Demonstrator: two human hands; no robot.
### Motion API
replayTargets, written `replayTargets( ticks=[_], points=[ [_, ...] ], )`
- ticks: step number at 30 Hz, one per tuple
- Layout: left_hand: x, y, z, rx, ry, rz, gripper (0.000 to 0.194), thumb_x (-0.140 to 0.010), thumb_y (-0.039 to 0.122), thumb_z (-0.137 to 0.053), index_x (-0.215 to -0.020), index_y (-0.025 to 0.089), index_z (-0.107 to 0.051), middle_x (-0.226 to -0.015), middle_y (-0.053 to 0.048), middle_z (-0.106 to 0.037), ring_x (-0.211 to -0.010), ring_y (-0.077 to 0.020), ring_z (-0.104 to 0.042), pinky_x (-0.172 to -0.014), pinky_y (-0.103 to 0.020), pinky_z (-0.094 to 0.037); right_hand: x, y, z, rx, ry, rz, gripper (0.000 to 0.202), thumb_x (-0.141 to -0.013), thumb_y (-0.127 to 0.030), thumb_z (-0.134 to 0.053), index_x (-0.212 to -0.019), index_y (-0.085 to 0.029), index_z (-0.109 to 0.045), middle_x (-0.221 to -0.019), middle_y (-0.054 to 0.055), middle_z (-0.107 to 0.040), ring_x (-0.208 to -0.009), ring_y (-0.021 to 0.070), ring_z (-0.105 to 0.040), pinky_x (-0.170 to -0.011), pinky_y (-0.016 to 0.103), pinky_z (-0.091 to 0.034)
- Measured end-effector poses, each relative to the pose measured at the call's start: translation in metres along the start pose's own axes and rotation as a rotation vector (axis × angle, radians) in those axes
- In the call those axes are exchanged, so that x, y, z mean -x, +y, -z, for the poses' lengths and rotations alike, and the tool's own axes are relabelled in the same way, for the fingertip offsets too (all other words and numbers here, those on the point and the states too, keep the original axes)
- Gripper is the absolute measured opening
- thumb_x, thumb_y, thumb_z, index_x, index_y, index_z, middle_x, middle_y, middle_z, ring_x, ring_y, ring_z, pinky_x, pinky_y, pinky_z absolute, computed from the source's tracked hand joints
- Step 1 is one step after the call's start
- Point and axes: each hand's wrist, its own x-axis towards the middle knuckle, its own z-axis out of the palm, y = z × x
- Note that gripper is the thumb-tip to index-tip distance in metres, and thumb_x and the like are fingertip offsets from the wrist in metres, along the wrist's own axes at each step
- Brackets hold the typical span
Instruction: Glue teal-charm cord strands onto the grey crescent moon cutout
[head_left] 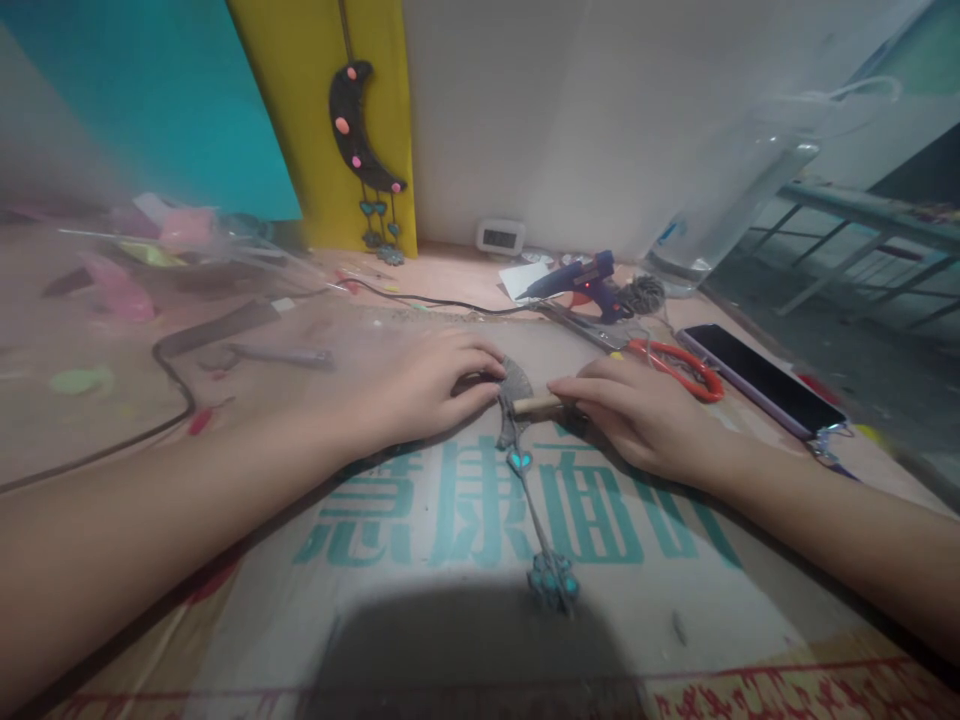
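A small grey crescent piece (516, 385) lies on the printed cardboard (450, 620). A cord runs down from it to a turquoise heart (519, 460) and a grey flower with turquoise dots (553, 582). My left hand (446, 385) is closed, thumb and fingertips gripping the crescent's upper left edge. In my right hand (634, 410), also closed, is a short pale stick (538, 403), its tip against the crescent's right side.
Behind lie a blue glue gun (581, 283), orange-handled scissors (675, 365), a phone (765, 380) and a white digital timer (500, 237). A dark crescent ornament (352, 125) hangs on a yellow sheet. Left are a cable (176, 375) and plastic scraps.
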Motion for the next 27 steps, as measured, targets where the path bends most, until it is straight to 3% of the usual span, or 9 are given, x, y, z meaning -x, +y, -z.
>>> replayTargets(
  ticks=[6, 14, 21, 27],
  points=[
    [-0.0003, 0.0048, 0.0001, -0.049, -0.011, 0.034, 0.021, -0.094, 0.036, -0.062, -0.103, 0.019, -0.07, -0.119, -0.009, -0.072, -0.114, -0.0273, -0.064, -0.099, -0.044, -0.049, -0.0005, 0.0012, -0.0032, -0.018, -0.062, -0.011, 0.031, -0.102, -0.021, -0.046, -0.125, -0.02, -0.068, -0.098, 0.01, -0.068, -0.083, 0.0204, -0.064, -0.072, 0.033, -0.052],
    [-0.0014, 0.0074, -0.0012, -0.058, -0.004, 0.053, 0.017, -0.091, 0.032, -0.064, -0.102, 0.019, -0.068, -0.116, -0.008, -0.071, -0.113, -0.027, -0.063, -0.096, -0.043, -0.05, -0.0006, -0.0002, -0.0027, -0.046, 0.023, -0.134, 0.034, -0.101, -0.018, -0.043, -0.126, -0.023, -0.066, -0.104, 0.01, -0.068, -0.088, 0.0218, -0.066, -0.076, 0.036, -0.053],
    [-0.0007, 0.0062, -0.0008, -0.064, 0.005, 0.037, 0.019, -0.092, 0.032, -0.062, -0.103, 0.019, -0.068, -0.117, -0.009, -0.072, -0.113, -0.0273, -0.064, -0.098, -0.044, -0.05, -0.0028, -0.0002, -0.0052, 0.005, 0.003, -0.026, 0.03, -0.103, -0.023, -0.047, -0.123, -0.022, -0.07, -0.095, 0.009, -0.067, -0.081, 0.0194, -0.062, -0.069, 0.033, -0.05],
    [-0.0005, 0.0056, -0.0015, -0.058, 0.006, 0.031, 0.018, -0.092, 0.031, -0.061, -0.103, 0.019, -0.069, -0.118, -0.008, -0.072, -0.112, -0.0269, -0.064, -0.097, -0.043, -0.05, -0.0024, 0.0002, -0.0056, -0.013, 0.025, -0.084, 0.032, -0.103, -0.019, -0.045, -0.127, -0.021, -0.067, -0.101, 0.011, -0.066, -0.084, 0.0204, -0.063, -0.073, 0.035, -0.052]
  ],
)
